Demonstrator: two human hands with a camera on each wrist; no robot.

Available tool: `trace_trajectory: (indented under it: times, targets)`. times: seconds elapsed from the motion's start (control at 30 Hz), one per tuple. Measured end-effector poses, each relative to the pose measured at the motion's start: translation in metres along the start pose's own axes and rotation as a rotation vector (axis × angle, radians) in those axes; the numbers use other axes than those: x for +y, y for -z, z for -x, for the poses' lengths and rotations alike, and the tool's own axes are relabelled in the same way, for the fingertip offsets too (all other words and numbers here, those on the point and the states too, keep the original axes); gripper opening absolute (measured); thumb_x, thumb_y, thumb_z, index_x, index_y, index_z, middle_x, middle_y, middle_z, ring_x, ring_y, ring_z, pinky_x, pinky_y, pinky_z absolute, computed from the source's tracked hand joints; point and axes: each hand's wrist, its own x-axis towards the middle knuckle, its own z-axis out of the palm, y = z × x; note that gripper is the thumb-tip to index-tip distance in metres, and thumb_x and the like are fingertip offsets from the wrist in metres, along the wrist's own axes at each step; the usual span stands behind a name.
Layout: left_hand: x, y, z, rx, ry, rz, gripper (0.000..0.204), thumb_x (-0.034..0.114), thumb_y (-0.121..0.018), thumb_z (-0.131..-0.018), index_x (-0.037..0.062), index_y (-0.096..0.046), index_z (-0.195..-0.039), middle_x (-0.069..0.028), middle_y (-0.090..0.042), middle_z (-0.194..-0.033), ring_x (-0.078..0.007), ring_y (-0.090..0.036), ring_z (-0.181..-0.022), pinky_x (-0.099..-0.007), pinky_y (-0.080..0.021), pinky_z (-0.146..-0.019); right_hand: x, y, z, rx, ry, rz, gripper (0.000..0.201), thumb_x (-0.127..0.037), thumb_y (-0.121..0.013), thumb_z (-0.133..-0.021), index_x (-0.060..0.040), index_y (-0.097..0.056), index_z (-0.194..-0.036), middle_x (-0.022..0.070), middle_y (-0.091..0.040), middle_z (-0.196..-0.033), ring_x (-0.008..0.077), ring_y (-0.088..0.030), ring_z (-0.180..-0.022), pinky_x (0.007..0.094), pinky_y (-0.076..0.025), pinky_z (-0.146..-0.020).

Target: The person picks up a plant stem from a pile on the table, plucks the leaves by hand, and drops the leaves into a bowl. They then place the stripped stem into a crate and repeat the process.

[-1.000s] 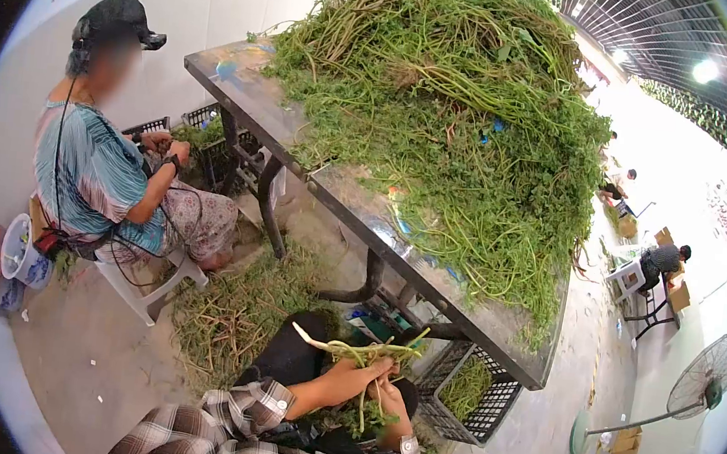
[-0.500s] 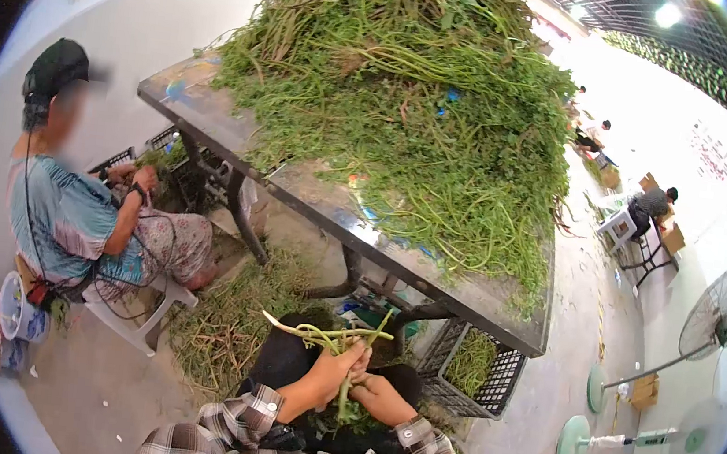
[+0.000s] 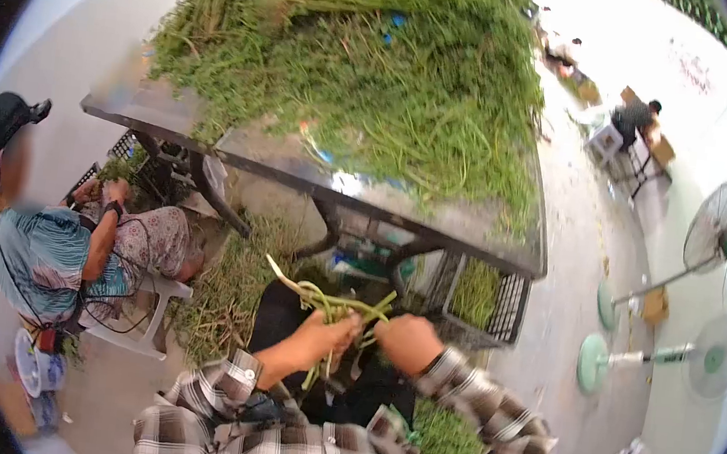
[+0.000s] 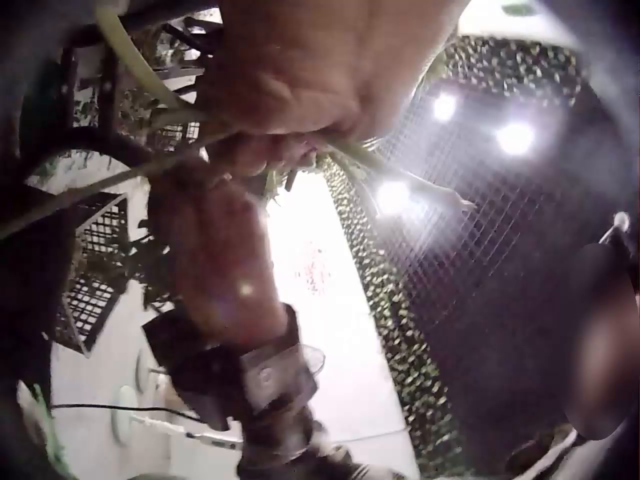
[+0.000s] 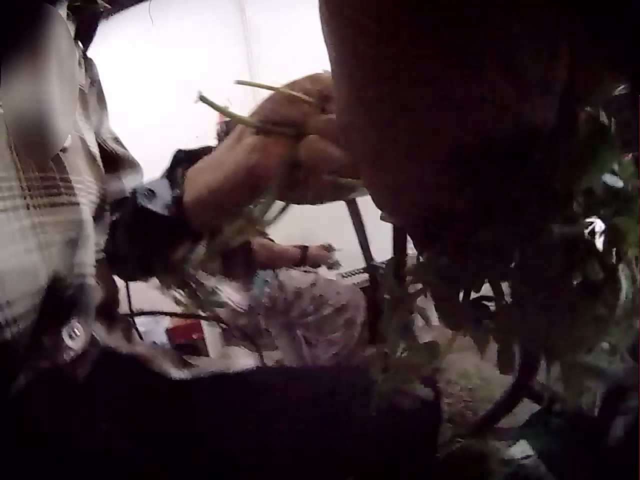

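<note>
A few long green vegetable stems point(image 3: 312, 293), one with a pale white end, cross over my lap in the head view. My left hand point(image 3: 322, 338) grips them, and their ends stick out on both sides of its fist. Close on the right, my right hand point(image 3: 409, 344) has curled fingers at a stem's green end, pinching it. In the right wrist view, leafy sprigs point(image 5: 430, 330) hang below the dark right hand point(image 5: 430, 110), and cut stem ends poke from the left fist point(image 5: 265, 150). Stems point(image 4: 130, 55) also jut from the left hand in the left wrist view.
A big heap of greens point(image 3: 344, 74) covers the table point(image 3: 239, 147) ahead. Under its right end stands a black crate point(image 3: 508, 309) with stems. Cut greens point(image 3: 227, 301) lie on the floor. A person point(image 3: 51, 247) sits at left; fans point(image 3: 719, 220) stand at right.
The view has shifted, so the table sits lower and further left. My right hand has drawn apart from the left, toward the right. The left hand keeps its grip on the stems.
</note>
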Motion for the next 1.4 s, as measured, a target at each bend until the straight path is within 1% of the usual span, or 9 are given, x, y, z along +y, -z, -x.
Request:
trace_trajectory:
  times: [0.1, 0.2, 0.33, 0.4, 0.5, 0.8, 0.93, 1.23, 1.4]
  targets:
    - [0.010, 0.010, 0.006, -0.014, -0.045, 0.031, 0.026, 0.030, -0.052, -0.089, 0.0090, -0.046, -0.075, 0.0035, -0.042, -0.060, -0.0071, -0.038, -0.049, -0.0206, -0.029, -0.044, 0.026, -0.001, 0.019, 0.092, -0.212, -0.177, 0.009, -0.014, -0.051, -0.076, -0.0053, -0.050, -0.073, 0.0123, -0.057, -0.059, 0.0307, -0.059, -0.057, 0.0406, -0.047, -0.048]
    - [0.012, 0.016, -0.003, -0.019, -0.050, 0.130, 0.028, 0.032, -0.051, -0.089, 0.0101, -0.045, -0.073, 0.0048, -0.034, -0.057, -0.0059, -0.033, -0.047, -0.0200, -0.026, -0.043, 0.041, 0.007, 0.041, 0.352, -0.442, -0.749, 0.022, -0.021, -0.049, -0.086, 0.0004, -0.050, -0.081, 0.0212, -0.055, -0.073, 0.0389, -0.055, -0.072, 0.0416, -0.044, -0.060]
    - [0.009, 0.011, -0.015, 0.014, -0.031, 0.217, 0.028, 0.030, -0.049, -0.090, 0.0095, -0.045, -0.072, 0.0047, -0.033, -0.057, -0.0060, -0.031, -0.047, -0.0218, -0.025, -0.043, 0.042, -0.023, 0.073, 0.524, -0.614, -1.075, 0.024, -0.023, -0.050, -0.088, 0.0008, -0.054, -0.090, 0.0077, -0.056, -0.072, 0.0174, -0.053, -0.065, 0.0303, -0.042, -0.060]
    - [0.006, 0.006, -0.019, 0.098, -0.022, 0.209, 0.025, 0.027, -0.051, -0.090, 0.0086, -0.047, -0.073, 0.0049, -0.033, -0.056, -0.0065, -0.032, -0.047, -0.0217, -0.026, -0.043, 0.033, -0.039, 0.096, 0.804, -0.910, -1.622, 0.026, -0.027, -0.050, -0.090, -0.0012, -0.055, -0.089, -0.0021, -0.051, -0.072, 0.0075, -0.044, -0.062, 0.0254, -0.039, -0.058]
    - [0.000, 0.006, -0.030, 0.063, -0.060, 0.262, 0.025, 0.028, -0.050, -0.090, 0.0108, -0.045, -0.072, 0.0051, -0.033, -0.059, -0.0050, -0.031, -0.049, -0.0200, -0.026, -0.044, 0.025, -0.065, 0.141, 0.887, -1.276, -1.465, 0.028, -0.031, -0.050, -0.089, -0.0038, -0.055, -0.091, -0.0039, -0.051, -0.075, 0.0063, -0.041, -0.063, 0.0247, -0.037, -0.057]
    - [-0.019, 0.003, -0.050, -0.049, -0.005, 0.282, 0.026, 0.030, -0.043, -0.093, 0.0085, -0.044, -0.078, 0.0040, -0.033, -0.061, -0.0056, -0.030, -0.050, -0.0205, -0.025, -0.044, -0.002, -0.125, 0.262, 1.274, -1.643, -1.647, 0.034, -0.033, -0.051, -0.087, -0.0018, -0.054, -0.100, 0.0035, -0.054, -0.084, 0.0104, -0.049, -0.073, 0.0256, -0.042, -0.065]
    - [-0.024, -0.001, -0.052, -0.072, -0.005, 0.252, 0.026, 0.029, -0.043, -0.093, 0.0089, -0.044, -0.077, 0.0041, -0.032, -0.061, -0.0057, -0.029, -0.050, -0.0209, -0.025, -0.044, -0.004, -0.177, 0.300, 1.104, -1.728, -1.033, 0.036, -0.031, -0.053, -0.085, 0.0033, -0.056, -0.096, 0.0063, -0.058, -0.083, 0.0148, -0.050, -0.073, 0.0295, -0.040, -0.066]
    - [-0.025, 0.006, -0.048, -0.007, -0.016, 0.210, 0.026, 0.029, -0.043, -0.093, 0.0087, -0.045, -0.078, 0.0040, -0.033, -0.061, -0.0058, -0.029, -0.050, -0.0203, -0.025, -0.047, -0.021, -0.261, 0.417, 0.638, -2.051, -0.509, 0.046, -0.038, -0.048, -0.083, 0.0049, -0.061, -0.076, 0.0222, -0.059, -0.065, 0.0317, -0.058, -0.065, 0.0424, -0.041, -0.061]
    - [-0.031, 0.000, -0.049, 0.061, -0.027, 0.168, 0.024, 0.029, -0.047, -0.092, 0.0076, -0.048, -0.081, 0.0038, -0.036, -0.062, -0.0057, -0.032, -0.051, -0.0199, -0.027, -0.047, -0.023, -0.272, 0.425, 0.337, -1.899, -0.681, 0.047, -0.032, -0.053, -0.079, -0.0022, -0.049, -0.116, 0.0224, -0.056, -0.110, 0.0340, -0.053, -0.103, 0.0377, -0.041, -0.085]
